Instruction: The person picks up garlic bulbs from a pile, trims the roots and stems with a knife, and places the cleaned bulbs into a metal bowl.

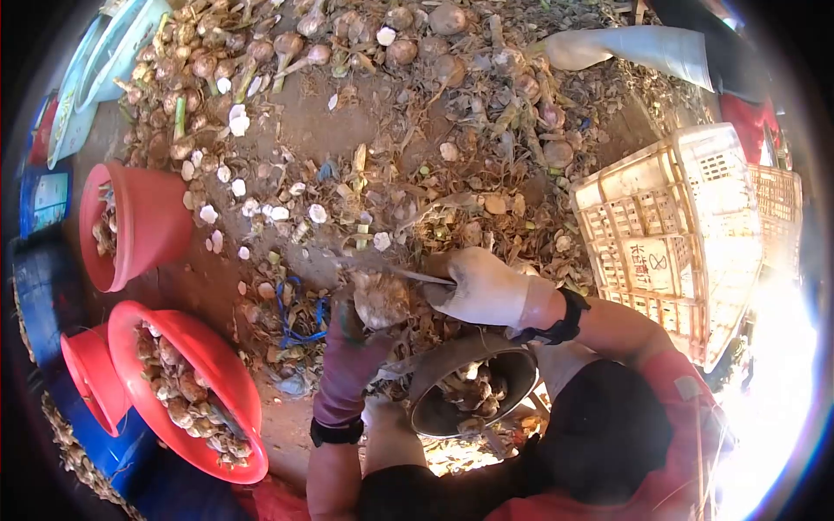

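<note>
A large garlic bulb (380, 300) sits in my left hand (352, 347), which wears a purplish glove with its fingers closed round the bulb's side. My right hand (478, 286), in a whitish glove, grips a knife (419, 276). Its thin blade points left, along the upper edge of the bulb. Below both hands, between my legs, a dark bucket (423, 399) holds trimmed garlic bulbs (473, 388). Dry stalks and skins cover the ground around my hands.
A red basin (252, 417) of garlic and a pink bucket (152, 226) stand at left. Loose garlic bulbs (204, 65) lie heaped at the back. A pale plastic crate (643, 247) stands at right. Another person's pale-covered limb (625, 50) reaches in at upper right.
</note>
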The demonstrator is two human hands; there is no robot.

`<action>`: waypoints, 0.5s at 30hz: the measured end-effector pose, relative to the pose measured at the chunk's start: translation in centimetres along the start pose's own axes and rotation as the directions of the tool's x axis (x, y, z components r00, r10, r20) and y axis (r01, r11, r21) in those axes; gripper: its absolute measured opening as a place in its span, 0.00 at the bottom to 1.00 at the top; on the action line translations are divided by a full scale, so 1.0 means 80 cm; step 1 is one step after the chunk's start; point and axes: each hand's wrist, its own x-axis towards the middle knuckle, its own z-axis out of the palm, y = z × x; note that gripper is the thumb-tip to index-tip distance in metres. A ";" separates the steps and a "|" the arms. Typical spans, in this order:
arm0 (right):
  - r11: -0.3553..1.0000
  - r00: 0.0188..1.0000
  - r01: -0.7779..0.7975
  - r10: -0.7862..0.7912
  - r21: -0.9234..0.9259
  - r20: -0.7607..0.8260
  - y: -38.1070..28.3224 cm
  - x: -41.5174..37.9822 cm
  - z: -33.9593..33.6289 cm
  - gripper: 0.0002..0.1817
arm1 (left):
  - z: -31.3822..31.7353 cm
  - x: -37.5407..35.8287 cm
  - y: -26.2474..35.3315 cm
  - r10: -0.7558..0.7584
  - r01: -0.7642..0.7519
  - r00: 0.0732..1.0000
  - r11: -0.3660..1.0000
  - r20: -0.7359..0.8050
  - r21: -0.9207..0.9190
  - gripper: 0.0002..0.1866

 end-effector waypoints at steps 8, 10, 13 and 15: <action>0.937 0.971 0.236 -0.219 -0.256 0.094 -0.011 -0.018 -0.006 0.10 | -0.069 0.015 -0.077 0.399 -0.361 0.879 0.206 0.259 0.909 0.28; 0.924 0.974 0.222 -0.195 -0.311 0.115 -0.014 -0.019 -0.006 0.11 | -0.048 0.007 -0.060 0.325 -0.259 0.945 0.673 0.038 0.693 0.23; 0.917 0.964 0.265 -0.255 -0.300 0.071 0.000 -0.023 0.000 0.12 | -0.024 -0.008 -0.057 0.204 -0.140 0.976 0.860 -0.079 0.491 0.20; 0.934 0.960 0.279 -0.276 -0.224 0.047 0.001 -0.026 0.001 0.13 | -0.009 -0.009 -0.041 0.191 -0.128 0.978 0.868 -0.085 0.479 0.20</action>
